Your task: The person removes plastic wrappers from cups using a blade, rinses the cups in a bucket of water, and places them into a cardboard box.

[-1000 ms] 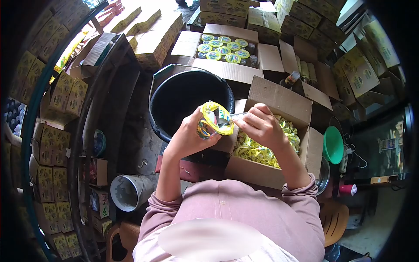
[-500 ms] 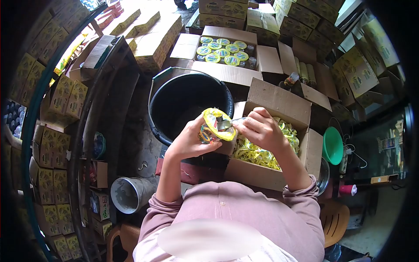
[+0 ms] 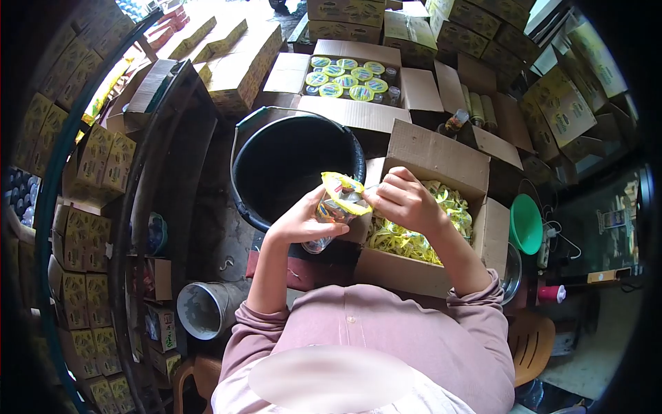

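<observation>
My left hand (image 3: 298, 219) is closed around a clear plastic cup (image 3: 319, 244) with printing on its side. Its yellow-edged lid film (image 3: 335, 181) is partly cut open and faces up and to the right. My right hand (image 3: 408, 201) pinches a small metal tool (image 3: 371, 190) whose tip is at the lid film; the exact kind of tool I cannot make out. Both hands are over the gap between the black bucket (image 3: 241, 181) and an open carton (image 3: 436, 150) full of yellow lid trimmings (image 3: 403, 240).
Behind the bucket, an open carton (image 3: 348, 107) holds several yellow-lidded cups. A green bowl (image 3: 527, 224) stands at the right, near a pink spool (image 3: 549, 294). A grey pail (image 3: 200, 310) lies tilted at the left beside dark shelving. Stacked cartons (image 3: 241, 65) line the back.
The cup has tilted in my left hand, so more of its clear base shows below. My right hand has shifted slightly left, and less of the metal tool is visible.
</observation>
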